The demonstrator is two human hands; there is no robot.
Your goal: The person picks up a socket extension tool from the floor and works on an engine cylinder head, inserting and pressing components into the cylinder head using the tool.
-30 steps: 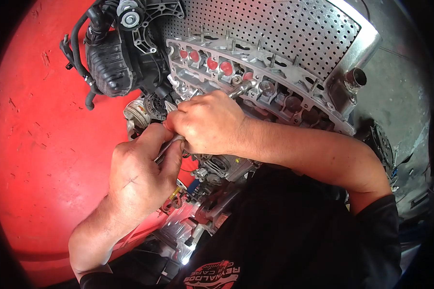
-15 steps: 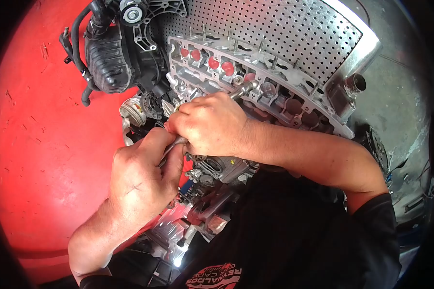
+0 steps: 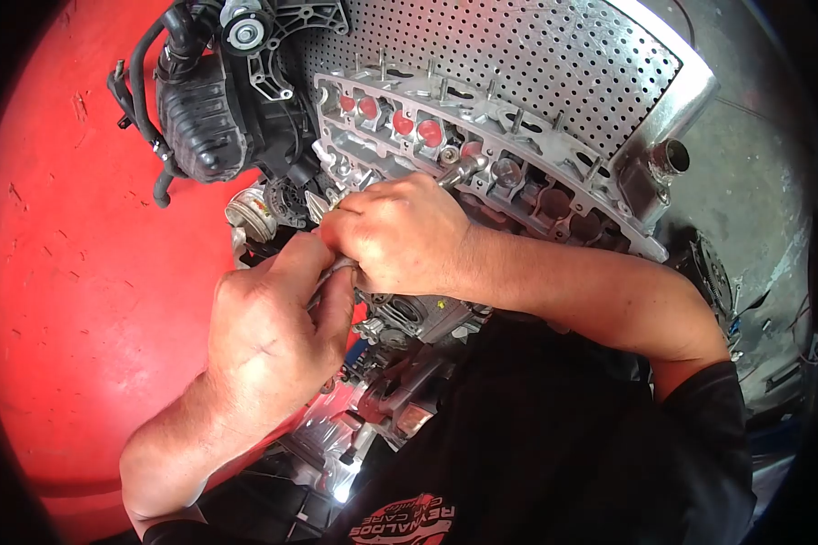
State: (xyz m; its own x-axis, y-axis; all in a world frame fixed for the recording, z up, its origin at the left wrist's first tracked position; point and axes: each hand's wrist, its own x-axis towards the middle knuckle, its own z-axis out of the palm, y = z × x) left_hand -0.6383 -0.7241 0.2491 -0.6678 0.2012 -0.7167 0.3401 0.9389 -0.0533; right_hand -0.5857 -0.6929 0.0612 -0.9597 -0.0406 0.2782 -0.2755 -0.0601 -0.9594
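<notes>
Over the engine parts, my two hands meet with their fingers touching. My right hand (image 3: 400,232) is closed around a silver ratchet-like tool (image 3: 465,170), whose rounded metal end sticks out past the knuckles, over the cylinder head. My left hand (image 3: 277,304) is closed in a pinch just below the right fingers. A sliver of a pale metallic piece (image 3: 340,265) shows between them; whether it belongs to the same tool I cannot tell. Behind the hands lies the aluminium cylinder head (image 3: 382,136), with studs along its far edge and red showing through several openings.
A black ribbed plastic engine part with hoses (image 3: 204,123) stands on the red surface (image 3: 91,300) at left. Beside it is a pulley on a bracket (image 3: 246,33). A perforated metal panel (image 3: 554,54) lies behind the head. More engine parts (image 3: 400,313) sit beneath my hands.
Both hands keep their grip and stay together. The left hand and forearm have shifted very slightly, and the tool's end has tilted a little downward.
</notes>
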